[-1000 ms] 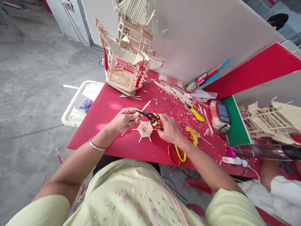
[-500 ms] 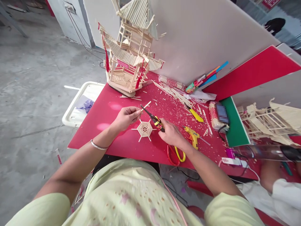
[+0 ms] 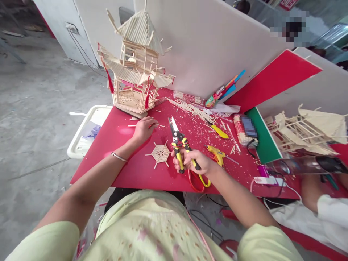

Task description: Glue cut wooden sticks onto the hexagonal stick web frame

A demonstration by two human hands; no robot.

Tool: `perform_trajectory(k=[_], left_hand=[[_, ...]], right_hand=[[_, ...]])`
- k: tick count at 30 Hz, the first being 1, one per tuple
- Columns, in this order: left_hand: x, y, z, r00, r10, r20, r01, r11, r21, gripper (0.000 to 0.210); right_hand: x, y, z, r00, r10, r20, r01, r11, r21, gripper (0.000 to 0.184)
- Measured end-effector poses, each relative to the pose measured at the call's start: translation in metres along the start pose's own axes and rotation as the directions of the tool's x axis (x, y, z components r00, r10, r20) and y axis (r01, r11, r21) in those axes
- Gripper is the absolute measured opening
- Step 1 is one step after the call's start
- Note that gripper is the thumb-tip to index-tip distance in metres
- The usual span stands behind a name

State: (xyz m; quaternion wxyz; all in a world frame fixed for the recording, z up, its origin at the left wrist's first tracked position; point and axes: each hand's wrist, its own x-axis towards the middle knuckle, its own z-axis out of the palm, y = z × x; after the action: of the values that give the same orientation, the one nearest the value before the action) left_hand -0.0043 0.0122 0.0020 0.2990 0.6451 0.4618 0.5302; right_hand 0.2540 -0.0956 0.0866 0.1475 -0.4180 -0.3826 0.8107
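Note:
In my right hand (image 3: 194,161) is a pair of pruning shears (image 3: 177,136) with yellow-and-black handles, their jaws apart and pointing away from me. My left hand (image 3: 144,129) is low over the red tabletop, near the foot of the wooden stick pagoda (image 3: 133,74). Its fingers are curled together at the tips; whether a small stick piece is between them is too small to tell. Between my hands and nearer to me lies a flat hexagonal web of sticks (image 3: 160,154), with spokes reaching past its edge.
Loose sticks (image 3: 187,108) and crumbs are scattered at the back. A yellow-handled knife (image 3: 219,131), a yellow glue gun (image 3: 216,153) and red-and-yellow scissor handles (image 3: 196,180) lie to the right. A white tray (image 3: 74,148) stands left of the table. Another person's arm (image 3: 312,192) is far right.
The stick that my left hand held at the shears' jaws is no longer seen there. My left hand has moved down towards the table; the shears have drawn back and their jaws have opened.

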Motion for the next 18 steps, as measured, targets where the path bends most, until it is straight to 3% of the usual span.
perform_trajectory(k=[2, 3, 5, 8, 11, 13, 15, 16, 18], left_hand=[[0.006, 0.004, 0.008, 0.999, -0.008, -0.046, 0.004, 0.997, -0.082, 0.039], [0.006, 0.009, 0.011, 1.000, -0.030, -0.005, 0.029, 0.982, -0.188, 0.059], [0.003, 0.021, 0.015, 0.974, -0.082, 0.210, 0.173, 0.871, -0.460, 0.082], [-0.004, 0.032, 0.017, 0.938, -0.142, 0.316, 0.312, 0.743, -0.592, 0.072], [-0.008, 0.031, 0.013, 0.950, -0.228, 0.214, 0.311, 0.744, -0.591, 0.048], [-0.009, 0.030, 0.010, 0.951, -0.279, 0.135, 0.306, 0.775, -0.553, 0.036], [-0.010, 0.030, 0.007, 0.942, -0.315, 0.114, 0.329, 0.802, -0.499, 0.033], [-0.010, 0.031, 0.007, 0.936, -0.332, 0.120, 0.347, 0.807, -0.478, 0.034], [-0.012, 0.034, 0.008, 0.920, -0.364, 0.142, 0.387, 0.796, -0.465, 0.037]], right_hand=[[0.000, 0.004, -0.003, 0.996, 0.042, 0.083, -0.045, 0.998, 0.040, 0.054], [0.000, 0.006, -0.004, 0.991, 0.054, 0.120, -0.062, 0.996, 0.058, 0.055], [0.001, 0.009, -0.005, 0.981, 0.064, 0.186, -0.081, 0.993, 0.083, 0.057], [0.003, 0.011, -0.001, 0.963, 0.067, 0.259, -0.094, 0.991, 0.092, 0.061], [0.004, 0.014, 0.004, 0.965, 0.019, 0.263, -0.035, 0.998, 0.059, 0.063], [0.004, 0.017, 0.004, 0.979, -0.082, 0.185, 0.082, 0.997, 0.008, 0.060], [0.007, 0.019, 0.000, 0.977, -0.214, 0.020, 0.215, 0.973, -0.087, 0.049], [0.010, 0.020, -0.003, 0.957, -0.274, -0.093, 0.258, 0.953, -0.157, 0.042], [0.019, 0.020, -0.012, 0.873, -0.365, -0.324, 0.248, 0.903, -0.350, 0.033]])
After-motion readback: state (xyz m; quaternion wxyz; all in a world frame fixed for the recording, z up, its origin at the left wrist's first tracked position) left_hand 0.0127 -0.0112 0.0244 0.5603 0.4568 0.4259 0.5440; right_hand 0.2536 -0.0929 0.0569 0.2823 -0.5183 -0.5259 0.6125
